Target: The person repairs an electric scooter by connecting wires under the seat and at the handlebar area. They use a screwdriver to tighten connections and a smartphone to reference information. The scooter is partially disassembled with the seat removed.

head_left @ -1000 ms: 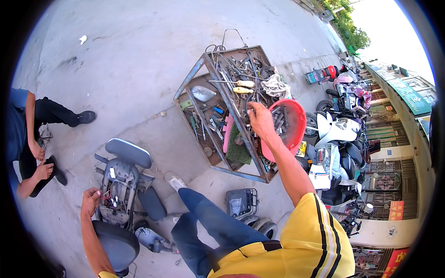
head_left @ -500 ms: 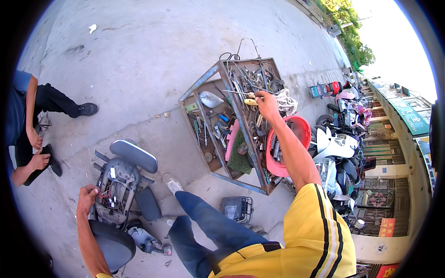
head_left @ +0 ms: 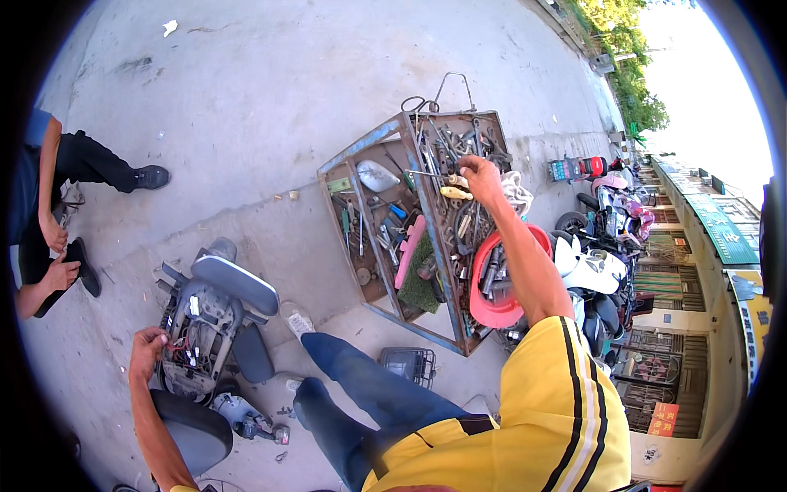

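Right hand [head_left: 475, 170] beside two yellowish handles [head_left: 456, 193] in one tool cart [head_left: 431, 220], left hand [head_left: 148, 348] near one scooter [head_left: 215, 324], either grip's closure unclear

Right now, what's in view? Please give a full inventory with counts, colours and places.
tool cart: one, rusty brown and blue, centre
loose tools: many, mostly grey, in cart
handle: one, yellow, among tools
basin: one, red, cart's right side
rag: one, white, just beyond basin
mat: one, green, cart's near end
pink piece: one, pink, beside mat
scooter: one, dark grey, lower left
basket: one, black, lower centre
parked two-wheelers: several, mixed colours, right
building: one, pale, far right
trees: several, green, upper right
other person: one, blue and black clothes, left
shirt: one, yellow, lower right
trousers: one pair, blue, lower centre
left hand: one, bare, beside scooter
right hand: one, bare, over cart
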`<state>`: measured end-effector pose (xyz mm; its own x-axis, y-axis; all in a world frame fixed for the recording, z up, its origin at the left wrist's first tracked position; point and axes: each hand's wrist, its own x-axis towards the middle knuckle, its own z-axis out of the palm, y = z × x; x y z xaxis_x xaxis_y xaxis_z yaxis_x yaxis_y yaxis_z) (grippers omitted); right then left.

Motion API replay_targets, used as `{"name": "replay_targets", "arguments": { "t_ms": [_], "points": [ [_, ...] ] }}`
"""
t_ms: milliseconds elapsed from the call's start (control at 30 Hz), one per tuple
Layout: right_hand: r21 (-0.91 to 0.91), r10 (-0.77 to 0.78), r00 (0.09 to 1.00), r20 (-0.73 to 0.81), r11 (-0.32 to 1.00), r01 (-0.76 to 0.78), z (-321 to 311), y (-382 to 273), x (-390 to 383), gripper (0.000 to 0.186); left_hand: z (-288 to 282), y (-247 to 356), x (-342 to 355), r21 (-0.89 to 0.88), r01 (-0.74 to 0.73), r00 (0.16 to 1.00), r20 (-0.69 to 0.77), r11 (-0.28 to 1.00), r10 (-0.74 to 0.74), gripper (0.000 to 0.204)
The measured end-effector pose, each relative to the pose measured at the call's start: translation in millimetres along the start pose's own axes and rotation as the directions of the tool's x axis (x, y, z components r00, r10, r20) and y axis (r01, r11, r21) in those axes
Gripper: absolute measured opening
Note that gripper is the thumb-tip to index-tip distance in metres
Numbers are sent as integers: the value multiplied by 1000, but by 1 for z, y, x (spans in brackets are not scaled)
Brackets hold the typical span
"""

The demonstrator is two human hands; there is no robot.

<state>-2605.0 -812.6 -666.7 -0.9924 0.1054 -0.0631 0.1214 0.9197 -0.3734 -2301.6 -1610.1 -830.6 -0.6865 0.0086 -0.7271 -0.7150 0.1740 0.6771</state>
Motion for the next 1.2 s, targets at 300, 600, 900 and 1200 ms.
{"name": "replay_targets", "arguments": {
  "t_ms": [300, 600, 900, 1200],
  "points": [
    [-161, -78, 991, -105, 985, 60, 2, 12, 5, 25, 0, -1, 2, -71, 64, 998, 11, 995, -64, 7],
    [-229, -5, 996, 91, 973, 26, 19, 12, 30, 42, -3, -4, 0, -87, 84, 996, 32, 993, -82, 7],
    [-292, 37, 999, 11, 956, -32, 20, -13, 6, 39, -3, -2, 0, -67, 88, 995, 53, 994, -85, 10],
    [-116, 11, 1000, 21, 993, -8, -42, 46, -8, 27, -3, -8, 4, -95, 70, 996, 63, 993, -64, 10]
  ]
}}
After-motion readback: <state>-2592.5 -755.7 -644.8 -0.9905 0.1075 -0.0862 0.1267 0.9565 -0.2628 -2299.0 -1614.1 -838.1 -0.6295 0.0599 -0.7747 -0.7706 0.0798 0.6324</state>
